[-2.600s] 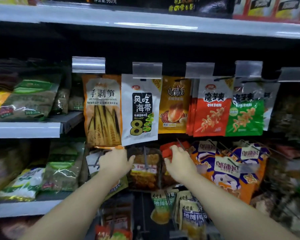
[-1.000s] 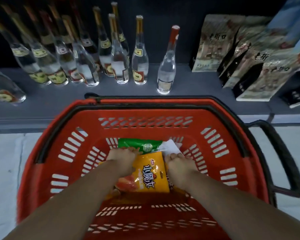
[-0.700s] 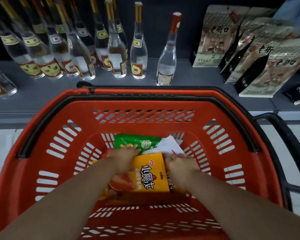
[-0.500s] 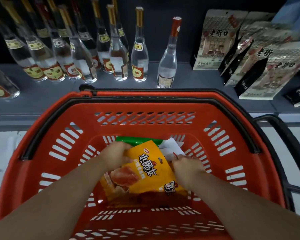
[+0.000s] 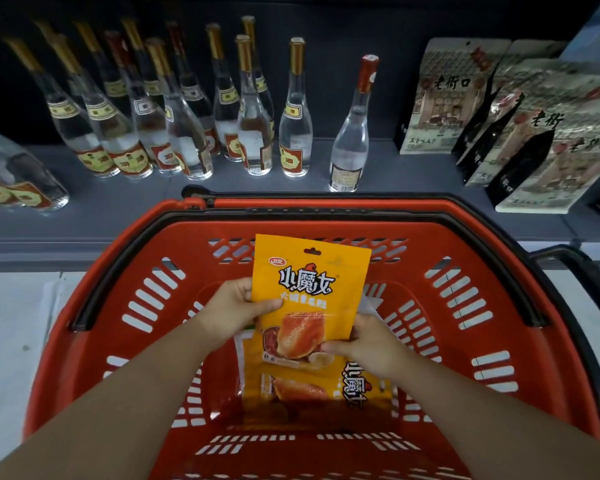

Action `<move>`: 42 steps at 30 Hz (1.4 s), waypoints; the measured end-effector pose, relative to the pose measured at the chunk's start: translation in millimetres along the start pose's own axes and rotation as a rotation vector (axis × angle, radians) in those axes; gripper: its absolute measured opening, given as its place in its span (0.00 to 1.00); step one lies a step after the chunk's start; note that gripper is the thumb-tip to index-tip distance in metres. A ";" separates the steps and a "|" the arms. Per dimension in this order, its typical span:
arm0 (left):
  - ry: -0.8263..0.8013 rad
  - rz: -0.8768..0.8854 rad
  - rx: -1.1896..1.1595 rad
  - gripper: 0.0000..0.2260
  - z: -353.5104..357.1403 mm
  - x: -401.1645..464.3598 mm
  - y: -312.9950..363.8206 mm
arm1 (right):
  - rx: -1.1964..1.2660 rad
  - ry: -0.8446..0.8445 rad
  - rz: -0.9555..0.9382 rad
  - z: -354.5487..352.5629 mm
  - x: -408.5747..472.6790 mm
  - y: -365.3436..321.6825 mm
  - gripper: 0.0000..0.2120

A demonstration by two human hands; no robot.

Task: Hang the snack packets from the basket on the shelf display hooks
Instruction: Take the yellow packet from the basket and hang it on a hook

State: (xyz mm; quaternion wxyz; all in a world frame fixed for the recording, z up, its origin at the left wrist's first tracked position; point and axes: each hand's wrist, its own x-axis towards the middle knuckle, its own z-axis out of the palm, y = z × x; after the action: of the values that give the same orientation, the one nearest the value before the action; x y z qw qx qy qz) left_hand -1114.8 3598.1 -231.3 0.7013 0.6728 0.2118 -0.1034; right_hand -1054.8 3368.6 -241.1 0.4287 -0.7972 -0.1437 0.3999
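Both hands grip one flat yellow foil snack packet [image 5: 310, 292] upright above the red slotted plastic basket [image 5: 125, 341], left hand [image 5: 236, 308] pinching its side edge, right hand [image 5: 369, 341] its bottom corner, while more yellow packets [image 5: 312, 384] lie inside unhung and no display hooks are in view.

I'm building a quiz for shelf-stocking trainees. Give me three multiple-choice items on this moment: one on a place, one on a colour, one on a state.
1. Where are the glass bottles?
A. in the basket
B. on the grey shelf behind the basket
C. on the floor

2. The basket's colour?
A. blue
B. green
C. red

3. The raised yellow packet is
A. held by both hands
B. hanging on a hook
C. lying flat

Answers:
1 B: glass bottles stand on the grey shelf.
2 C: basket.
3 A: left hand and right hand grip the yellow packet.
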 end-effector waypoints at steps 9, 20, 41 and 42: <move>-0.283 -0.211 0.217 0.15 2.2 -3.4 -15.1 | 0.248 0.118 0.060 -22.1 -0.6 -3.6 0.07; -0.020 -0.012 0.276 0.02 20.3 -40.2 79.4 | 0.305 0.244 -0.011 -55.6 -45.7 -92.1 0.06; -0.010 0.218 0.129 0.14 54.5 -360.1 679.7 | 0.297 0.388 -0.321 -256.1 -411.2 -591.7 0.34; 0.005 0.258 0.104 0.25 51.0 -362.7 693.6 | 0.282 0.410 -0.345 -262.9 -423.3 -611.2 0.32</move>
State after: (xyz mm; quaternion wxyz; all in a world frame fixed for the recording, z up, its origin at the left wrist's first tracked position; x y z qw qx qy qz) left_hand -1130.7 3547.8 551.3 0.6723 0.7303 0.1197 -0.0216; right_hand -1055.7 3338.1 547.0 0.6169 -0.7578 -0.1304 0.1678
